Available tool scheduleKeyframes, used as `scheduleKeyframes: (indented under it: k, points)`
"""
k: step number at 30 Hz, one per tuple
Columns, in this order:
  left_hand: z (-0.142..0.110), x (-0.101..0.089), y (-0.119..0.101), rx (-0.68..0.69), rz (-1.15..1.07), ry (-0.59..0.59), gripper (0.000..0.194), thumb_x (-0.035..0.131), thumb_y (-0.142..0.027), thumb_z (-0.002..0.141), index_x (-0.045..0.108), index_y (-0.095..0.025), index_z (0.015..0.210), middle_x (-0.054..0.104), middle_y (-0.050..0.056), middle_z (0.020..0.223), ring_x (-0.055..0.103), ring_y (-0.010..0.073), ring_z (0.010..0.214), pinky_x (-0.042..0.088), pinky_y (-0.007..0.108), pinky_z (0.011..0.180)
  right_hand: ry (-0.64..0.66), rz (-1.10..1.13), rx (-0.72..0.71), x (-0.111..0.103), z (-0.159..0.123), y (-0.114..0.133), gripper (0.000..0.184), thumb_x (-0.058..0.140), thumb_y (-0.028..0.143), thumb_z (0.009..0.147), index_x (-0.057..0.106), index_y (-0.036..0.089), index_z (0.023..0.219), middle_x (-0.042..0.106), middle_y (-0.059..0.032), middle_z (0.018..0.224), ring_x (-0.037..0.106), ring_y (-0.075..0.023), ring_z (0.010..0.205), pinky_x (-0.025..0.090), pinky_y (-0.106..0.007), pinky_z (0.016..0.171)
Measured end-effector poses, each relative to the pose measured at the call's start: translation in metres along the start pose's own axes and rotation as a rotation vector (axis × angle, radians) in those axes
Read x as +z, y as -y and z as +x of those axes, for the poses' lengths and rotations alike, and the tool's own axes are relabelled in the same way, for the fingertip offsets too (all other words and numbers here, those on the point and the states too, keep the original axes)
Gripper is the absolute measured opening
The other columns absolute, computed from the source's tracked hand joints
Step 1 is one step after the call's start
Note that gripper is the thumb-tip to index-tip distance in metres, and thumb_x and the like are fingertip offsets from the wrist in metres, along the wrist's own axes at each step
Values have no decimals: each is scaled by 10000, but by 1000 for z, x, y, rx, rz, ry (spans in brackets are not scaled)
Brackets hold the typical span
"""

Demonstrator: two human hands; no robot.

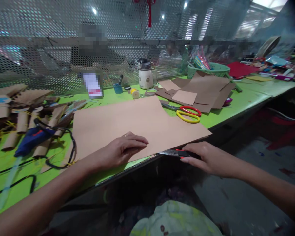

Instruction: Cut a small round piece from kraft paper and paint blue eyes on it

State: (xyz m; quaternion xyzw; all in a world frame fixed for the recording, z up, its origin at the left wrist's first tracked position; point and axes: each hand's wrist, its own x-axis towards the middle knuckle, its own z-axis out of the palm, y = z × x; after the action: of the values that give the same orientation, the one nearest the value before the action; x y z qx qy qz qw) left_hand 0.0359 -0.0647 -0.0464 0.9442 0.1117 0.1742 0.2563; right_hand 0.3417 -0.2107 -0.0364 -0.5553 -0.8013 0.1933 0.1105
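Observation:
A large sheet of tan kraft paper (pixel 118 121) lies over the front of the green table, its right corner jutting past the edge. My left hand (pixel 124 147) rests on the sheet near its front edge, fingers stretched out together and holding nothing. In my right hand (pixel 204 155) is a utility knife (pixel 173 153), its blade pointing left at the front edge of the sheet. I cannot tell whether the blade touches the paper or lies just under it. Scissors with one red and one yellow handle (pixel 188 114) lie across the sheet's back right part.
Rolled-paper pieces (pixel 22 121) and a blue glue gun (pixel 34 141) with a black cord crowd the left. Behind stand a phone (pixel 92 86), a blue pot (pixel 118 88) and a white bottle (pixel 145 77). Brown paper pieces (pixel 204 91) and a green basket (pixel 221 68) are back right.

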Motion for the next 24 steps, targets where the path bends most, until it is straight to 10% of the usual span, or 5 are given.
scheduleKeyframes:
  k: [24]
  points:
    - [-2,3,1,20,-42,-45,265,502,-218,998,656,-253,1211,675,59,1223,590,165,1117,485,332,960,3,60,38,20,30,53,360,500,422,994,687,116,1019,735,-145,920,681,-244,840,468,-315,748]
